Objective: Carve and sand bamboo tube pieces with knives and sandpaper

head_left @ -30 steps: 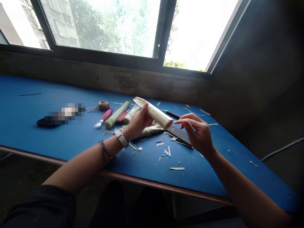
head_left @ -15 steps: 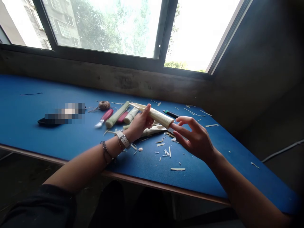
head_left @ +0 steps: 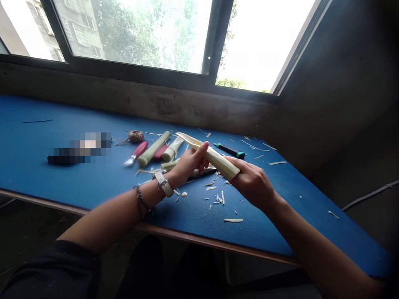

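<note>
Pale bamboo (head_left: 220, 162) is clasped by the left hand (head_left: 190, 163), right hand (head_left: 254, 182) touching its end, closure unclear.

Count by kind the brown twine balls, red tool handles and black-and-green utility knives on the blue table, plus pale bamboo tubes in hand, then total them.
Brown twine ball: 1
Red tool handles, one uncovered, one partly hidden: 2
Black-and-green utility knife: 1
Pale bamboo tube in the left hand: 1
Total: 5
</note>
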A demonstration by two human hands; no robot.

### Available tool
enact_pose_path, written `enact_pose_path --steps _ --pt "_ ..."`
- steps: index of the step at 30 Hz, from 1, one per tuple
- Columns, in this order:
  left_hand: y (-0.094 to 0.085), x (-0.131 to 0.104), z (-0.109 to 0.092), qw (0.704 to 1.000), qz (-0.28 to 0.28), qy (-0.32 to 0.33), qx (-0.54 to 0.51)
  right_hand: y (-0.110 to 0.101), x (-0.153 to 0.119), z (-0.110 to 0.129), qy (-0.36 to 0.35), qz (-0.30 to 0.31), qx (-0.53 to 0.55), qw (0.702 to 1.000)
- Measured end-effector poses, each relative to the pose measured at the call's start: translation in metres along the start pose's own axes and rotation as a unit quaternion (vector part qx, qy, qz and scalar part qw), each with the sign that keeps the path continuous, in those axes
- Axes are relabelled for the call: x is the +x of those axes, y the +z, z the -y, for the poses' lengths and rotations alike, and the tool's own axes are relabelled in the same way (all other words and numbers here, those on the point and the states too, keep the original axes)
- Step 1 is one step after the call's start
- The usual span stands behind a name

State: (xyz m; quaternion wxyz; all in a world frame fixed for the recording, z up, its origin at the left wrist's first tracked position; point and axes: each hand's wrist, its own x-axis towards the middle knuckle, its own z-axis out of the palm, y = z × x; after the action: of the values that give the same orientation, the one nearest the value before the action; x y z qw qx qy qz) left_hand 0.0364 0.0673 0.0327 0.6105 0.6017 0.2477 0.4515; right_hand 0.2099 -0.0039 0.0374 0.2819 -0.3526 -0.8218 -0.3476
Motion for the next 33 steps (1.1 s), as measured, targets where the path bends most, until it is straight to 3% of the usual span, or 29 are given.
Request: enact_pose_path --steps 4,11,20,26,30,33 --pt "0.0 0.001 0.0 1.0 0.002 -0.011 -0.021 0.001 -0.001 -0.001 -0.005 -0.033 -0.005 0.999" --pt "-0.012 0.008 -0.003 0.998 -0.047 0.022 -0.026 -0.003 -0.002 -0.004 -0.014 -0.025 0.003 1.0" --pt "-0.009 0.006 -0.003 0.999 -0.013 0.011 -0.028 -0.006 0.0 -0.009 -0.002 0.081 -0.039 0.996" --pt "-0.004 0.001 -0.002 0.999 0.024 -0.021 -0.005 0.002 -0.001 -0.004 0.079 0.112 0.025 0.99" --pt "-0.004 0.003 -0.001 0.999 0.005 -0.032 -0.002 0.005 -0.002 -0.004 0.046 0.086 0.02 0.995" --pt "-0.005 0.004 0.0 0.999 0.005 -0.042 -0.023 0.005 -0.003 -0.006 -0.002 0.018 0.002 1.0"
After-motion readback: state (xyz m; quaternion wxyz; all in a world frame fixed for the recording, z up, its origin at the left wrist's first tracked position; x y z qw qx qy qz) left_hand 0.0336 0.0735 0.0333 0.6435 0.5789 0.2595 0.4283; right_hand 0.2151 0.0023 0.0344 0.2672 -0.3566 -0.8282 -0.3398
